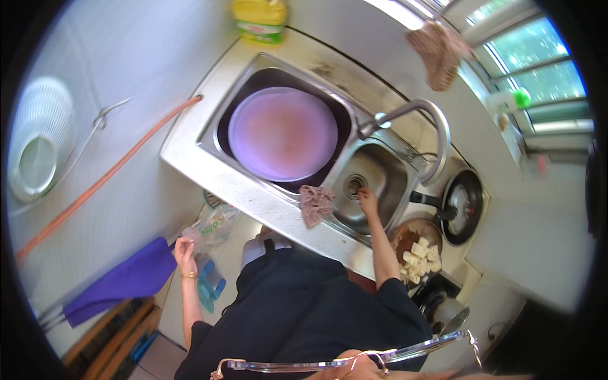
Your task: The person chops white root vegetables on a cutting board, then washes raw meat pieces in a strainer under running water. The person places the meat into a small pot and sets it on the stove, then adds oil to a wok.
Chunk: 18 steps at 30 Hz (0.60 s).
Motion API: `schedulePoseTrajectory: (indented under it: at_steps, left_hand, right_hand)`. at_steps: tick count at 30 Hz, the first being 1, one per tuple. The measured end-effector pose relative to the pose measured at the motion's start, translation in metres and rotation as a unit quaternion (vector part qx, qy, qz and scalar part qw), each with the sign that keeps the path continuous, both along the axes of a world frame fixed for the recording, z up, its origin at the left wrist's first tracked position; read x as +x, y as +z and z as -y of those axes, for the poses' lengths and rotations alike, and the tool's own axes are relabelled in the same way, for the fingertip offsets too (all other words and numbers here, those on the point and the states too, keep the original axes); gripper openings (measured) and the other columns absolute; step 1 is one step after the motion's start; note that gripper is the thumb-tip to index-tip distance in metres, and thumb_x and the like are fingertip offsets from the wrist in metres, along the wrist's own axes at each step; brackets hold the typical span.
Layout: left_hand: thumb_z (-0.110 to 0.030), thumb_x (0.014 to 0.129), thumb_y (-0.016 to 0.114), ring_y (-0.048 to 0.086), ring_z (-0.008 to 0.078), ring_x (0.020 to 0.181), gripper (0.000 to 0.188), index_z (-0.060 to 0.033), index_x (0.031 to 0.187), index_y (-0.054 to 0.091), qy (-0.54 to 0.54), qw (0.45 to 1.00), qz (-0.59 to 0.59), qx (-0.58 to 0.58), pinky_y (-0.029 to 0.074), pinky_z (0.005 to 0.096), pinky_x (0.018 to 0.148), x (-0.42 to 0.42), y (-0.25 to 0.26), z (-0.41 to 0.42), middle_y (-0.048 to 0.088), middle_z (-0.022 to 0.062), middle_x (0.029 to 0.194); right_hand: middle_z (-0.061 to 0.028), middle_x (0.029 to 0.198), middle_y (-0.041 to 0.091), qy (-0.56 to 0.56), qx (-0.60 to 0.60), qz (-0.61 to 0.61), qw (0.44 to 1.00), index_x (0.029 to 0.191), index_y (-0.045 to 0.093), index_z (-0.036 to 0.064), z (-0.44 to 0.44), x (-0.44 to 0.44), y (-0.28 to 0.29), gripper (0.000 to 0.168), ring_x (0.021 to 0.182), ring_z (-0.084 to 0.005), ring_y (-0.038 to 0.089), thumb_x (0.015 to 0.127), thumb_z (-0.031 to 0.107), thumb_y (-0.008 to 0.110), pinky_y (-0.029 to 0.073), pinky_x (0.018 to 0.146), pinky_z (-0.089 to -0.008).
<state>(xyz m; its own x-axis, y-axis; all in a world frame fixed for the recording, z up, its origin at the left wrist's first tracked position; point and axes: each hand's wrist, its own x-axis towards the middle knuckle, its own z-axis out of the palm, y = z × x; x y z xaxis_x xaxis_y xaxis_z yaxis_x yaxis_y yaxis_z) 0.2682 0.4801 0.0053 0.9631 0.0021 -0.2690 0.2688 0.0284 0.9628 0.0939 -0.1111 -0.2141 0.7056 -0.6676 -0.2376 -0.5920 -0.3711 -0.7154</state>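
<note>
My right hand (368, 198) reaches into the small steel sink basin (385, 166), its fingers beside the drain strainer (355, 185); whether they hold anything is too small to tell. Off to the left, below the counter's level in the picture, is my left hand (184, 249), near a clear plastic bag (216, 229); its grip is unclear. A round purple basin (283, 134) with a reddish-brown tint in its middle sits in the larger sink. A crumpled brownish cloth (315, 204) lies over the front rim between the basins. The curved faucet (439, 128) stands behind the small basin.
Right of the sink are a lidded frying pan (461, 207) and a bowl of pale cut chunks (420, 259). A yellow detergent jug (260, 21) stands at the back corner. An orange hose (109, 173) runs along the left wall, above a purple umbrella (123, 280).
</note>
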Motion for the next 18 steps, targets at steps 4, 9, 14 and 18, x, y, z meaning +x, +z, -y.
schedulePoseTrajectory:
  at_steps: [4, 9, 14, 18]
  left_hand:
    - [0.004, 0.071, 0.057, 0.051, 0.0120, 0.086, 0.017, -0.0069, 0.084, 0.052, 0.106, 0.993, 0.002, 0.060, 0.039, 0.0242, 0.080, -0.013, -0.054, -0.040, 0.053, 0.0000, 0.085]
    - [0.004, 0.074, 0.056, 0.052, 0.0139, 0.090, 0.026, -0.0049, 0.099, 0.055, 0.189, 0.982, -0.010, -0.014, 0.038, 0.0268, 0.085, 0.000, -0.159, -0.072, 0.055, 0.0008, 0.089]
    - [0.000, 0.076, 0.057, 0.051, 0.0151, 0.101, 0.041, -0.0025, 0.117, 0.051, 0.014, 0.958, -0.156, 0.241, 0.041, 0.0276, 0.084, 0.004, -0.225, -0.062, 0.057, 0.0054, 0.105]
    - [-0.009, 0.079, 0.060, 0.051, 0.0165, 0.104, 0.035, -0.0016, 0.113, 0.054, -0.378, 0.867, -0.294, 0.138, 0.043, 0.0295, 0.084, 0.043, -0.125, 0.023, 0.056, 0.0084, 0.113]
  right_hand:
    - [-0.0081, 0.087, 0.062, -0.050, 0.187, -0.019, 0.981, 0.105, 0.058, 0.003, -0.021, 0.007, 0.077, 0.022, 0.074, -0.0153, 0.064, 0.087, 0.014, 0.054, 0.049, 0.056, -0.0247]
    - [-0.0070, 0.086, 0.062, -0.026, 0.176, -0.009, 0.984, 0.103, 0.058, 0.001, -0.040, 0.015, 0.133, 0.021, 0.073, -0.0144, 0.063, 0.086, 0.012, 0.055, 0.049, 0.056, -0.0244]
    - [-0.0068, 0.083, 0.062, -0.016, 0.178, 0.005, 0.984, 0.101, 0.058, 0.000, -0.053, 0.015, 0.143, 0.021, 0.073, -0.0144, 0.063, 0.086, 0.014, 0.055, 0.049, 0.057, -0.0252]
    - [-0.0074, 0.086, 0.062, -0.025, 0.183, 0.006, 0.983, 0.097, 0.059, 0.000, -0.068, 0.009, 0.155, 0.020, 0.077, -0.0148, 0.062, 0.088, 0.016, 0.051, 0.049, 0.060, -0.0252]
